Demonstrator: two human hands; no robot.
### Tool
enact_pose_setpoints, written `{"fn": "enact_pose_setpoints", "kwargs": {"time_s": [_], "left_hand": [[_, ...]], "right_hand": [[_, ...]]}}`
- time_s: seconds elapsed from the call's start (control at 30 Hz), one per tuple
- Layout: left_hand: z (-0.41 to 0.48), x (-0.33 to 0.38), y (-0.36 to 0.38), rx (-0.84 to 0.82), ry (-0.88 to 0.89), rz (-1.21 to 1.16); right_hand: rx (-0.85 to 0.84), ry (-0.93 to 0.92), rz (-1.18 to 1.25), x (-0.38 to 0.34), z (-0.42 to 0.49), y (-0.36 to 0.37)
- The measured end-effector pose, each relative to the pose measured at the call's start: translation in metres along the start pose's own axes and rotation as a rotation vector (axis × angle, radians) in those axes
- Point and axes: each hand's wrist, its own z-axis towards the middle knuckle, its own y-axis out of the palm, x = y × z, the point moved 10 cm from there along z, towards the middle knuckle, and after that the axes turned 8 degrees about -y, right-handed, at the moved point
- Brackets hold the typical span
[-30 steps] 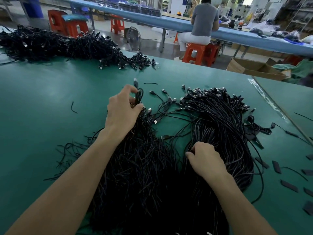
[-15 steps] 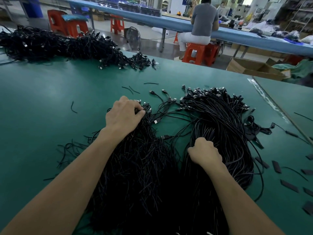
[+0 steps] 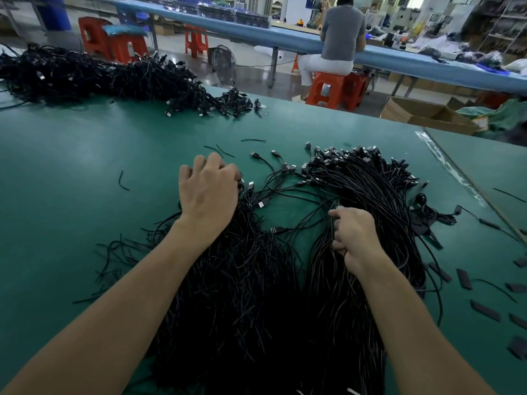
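Far left, at the back of my green table mat (image 3: pixel 71 155), sits a big heap of tangled black cables (image 3: pixel 85 72), well apart from both hands. Nearer, a short black wire offcut (image 3: pixel 123 181) lies alone on the mat. My left hand (image 3: pixel 209 195) sits on the far end of the left bundle of thin black cables (image 3: pixel 242 280), fingers curled down over the top and gripping the ends; fingertips and thumb are hidden. This bundle runs from under the hand back toward me, with stray ends splaying out on its left side. Between the hands a few loose black USB leads (image 3: pixel 273 166) cross the mat, plugs pointing away. My right hand (image 3: pixel 356 235) is at the left edge of the right bundle of black USB cables (image 3: pixel 370 189), fingers curled and pinching a few strands. This bundle is thicker and arcs away to a cluster of plugs at its far end. Right of it, flat black strips (image 3: pixel 464 278) lie scattered on the mat. Beyond the table edge are an open brown cardboard box (image 3: pixel 422 112) and a person in a grey top (image 3: pixel 342 32) seated on an orange plastic stool (image 3: pixel 328 89), back to me.
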Motion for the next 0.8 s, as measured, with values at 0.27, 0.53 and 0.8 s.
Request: {"fn": "enact_pose_setpoints", "kwargs": {"time_s": [0.27, 0.53, 0.8], "left_hand": [[-0.054, 0.075, 0.040, -0.459, 0.326, -0.208], [-0.061, 0.103, 0.062, -0.717, 0.372, -0.761], [-0.020, 0.020, 0.055, -0.361, -0.295, -1.049]], "right_hand": [[-0.050, -0.468, -0.357, -0.056, -0.036, 0.019], [-0.707, -0.776, -0.265, -0.106, -0.140, 0.095], [-0.489, -0.702, -0.242, -0.105, -0.116, 0.060]]}}
